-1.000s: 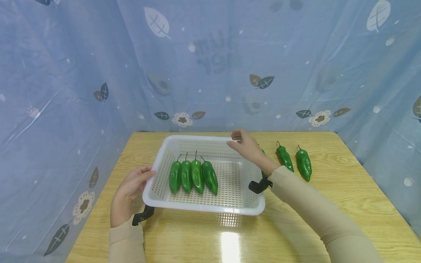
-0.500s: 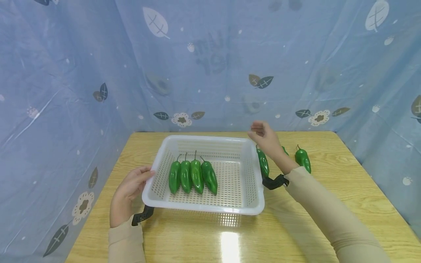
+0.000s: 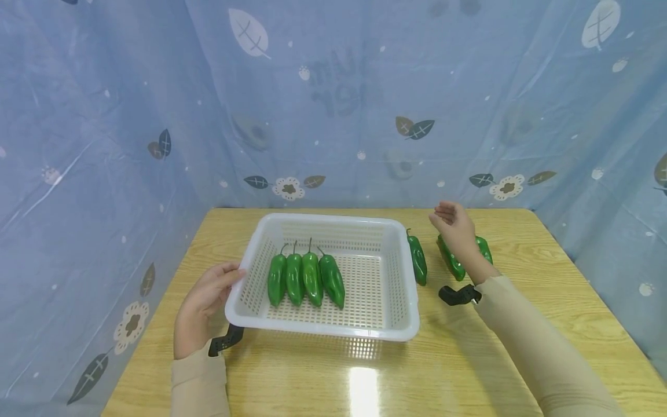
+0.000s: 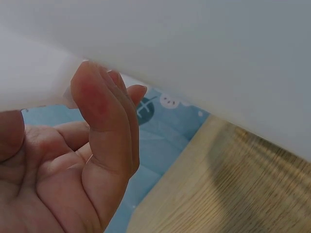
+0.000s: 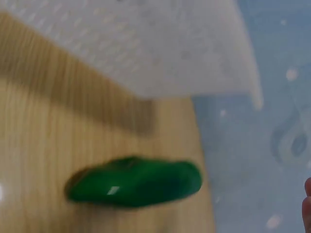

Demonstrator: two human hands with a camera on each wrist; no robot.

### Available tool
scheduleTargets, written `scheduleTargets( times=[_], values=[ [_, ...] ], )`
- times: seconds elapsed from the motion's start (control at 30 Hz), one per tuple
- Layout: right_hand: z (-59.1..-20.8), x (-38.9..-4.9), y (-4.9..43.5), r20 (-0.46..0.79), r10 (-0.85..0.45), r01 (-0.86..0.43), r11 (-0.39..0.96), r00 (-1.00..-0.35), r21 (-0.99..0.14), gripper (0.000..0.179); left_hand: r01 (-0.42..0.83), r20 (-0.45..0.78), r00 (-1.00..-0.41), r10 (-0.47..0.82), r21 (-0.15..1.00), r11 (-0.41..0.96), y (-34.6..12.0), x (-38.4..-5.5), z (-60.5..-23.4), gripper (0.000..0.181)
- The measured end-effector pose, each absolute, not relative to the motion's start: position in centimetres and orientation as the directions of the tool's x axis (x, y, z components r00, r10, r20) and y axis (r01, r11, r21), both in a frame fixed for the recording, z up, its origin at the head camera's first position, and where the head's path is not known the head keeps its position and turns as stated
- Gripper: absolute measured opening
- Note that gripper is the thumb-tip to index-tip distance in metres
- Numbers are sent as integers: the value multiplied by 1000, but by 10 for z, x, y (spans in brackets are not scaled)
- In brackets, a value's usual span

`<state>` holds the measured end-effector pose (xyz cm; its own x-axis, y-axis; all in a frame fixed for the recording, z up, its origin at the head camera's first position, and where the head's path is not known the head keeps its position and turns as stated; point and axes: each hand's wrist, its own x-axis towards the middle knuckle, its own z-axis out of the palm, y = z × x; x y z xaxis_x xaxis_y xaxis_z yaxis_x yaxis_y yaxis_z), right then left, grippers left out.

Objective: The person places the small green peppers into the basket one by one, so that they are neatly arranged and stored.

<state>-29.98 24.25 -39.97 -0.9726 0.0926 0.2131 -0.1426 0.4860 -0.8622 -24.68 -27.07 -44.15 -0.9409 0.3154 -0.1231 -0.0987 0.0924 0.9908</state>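
Your left hand (image 3: 210,288) grips the basket (image 3: 323,332) at nine o'clock; your right hand (image 3: 455,227), thumb and fingers apart, hovers near peppers (image 3: 451,260) at two.

"What does the left hand (image 3: 208,292) grip?"

"The left rim of a white plastic basket (image 3: 323,329), rectangular and perforated along floor and walls, set on a wooden tabletop (image 3: 281,370)"

"And inside it?"

"Four glossy green peppers (image 3: 312,281) lie close together, side by side, thin stems toward the far wall; the third from the left is lighter, and the fourth slants, its tip toward the near right"

"What of the others?"

"Three are to the basket's right: the nearest pepper (image 3: 418,260) lies just beside the wall, stem pointing away; the middle pepper (image 3: 451,262) is partly hidden by the right hand (image 3: 458,229), fingers loosely bent; the farthest pepper (image 3: 484,250) shows only in part"
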Motion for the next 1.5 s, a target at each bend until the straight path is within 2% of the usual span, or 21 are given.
scheduleTargets(
  times=[0.4,0.63,0.9,1.5],
  values=[
    [-434,-287,294,95,273,51,484,-957,-873,68,-109,-134,-942,307,989,97,-270,-246,-439,52],
    [-460,-279,323,22,295,144,529,-955,-836,73,-119,-146,-943,299,987,107,-271,-248,-443,51],
    [-473,-272,331,11,265,168,641,-964,-749,75,-113,-139,-941,308,989,100,-272,-247,-443,52],
    [-484,-267,338,10,321,220,668,-947,-711,71,-114,-130,-936,328,991,69,-272,-247,-443,51]
  ],
)
